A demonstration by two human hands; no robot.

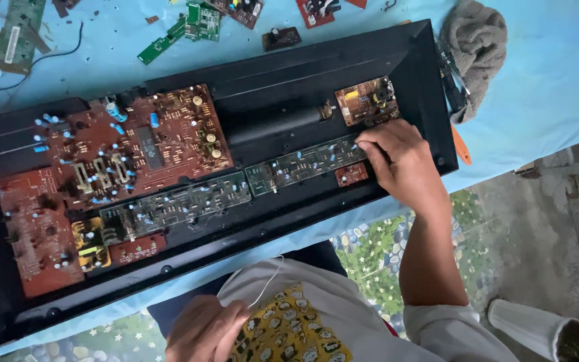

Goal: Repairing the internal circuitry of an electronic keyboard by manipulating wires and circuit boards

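A long black plastic casing (289, 74) lies open on a light blue table cover, with several brown circuit boards (155, 137) inside. My right hand (403, 164) rests at the right end of a long green-brown strip board (303, 162), its fingertips pressing on that board beside a small orange-brown board (368, 100). A small red board (351, 174) sits just below my fingers. My left hand (204, 332) is down at my lap, closed against my patterned shirt, with a thin white cord (266, 281) running up from it.
Loose green and red circuit boards (199, 23) lie on the blue cover (544, 87) behind the casing. A grey rag (477, 47) is at the far right, an orange-handled tool (462, 144) beside it. Wires trail at the far left. The table edge runs below the casing.
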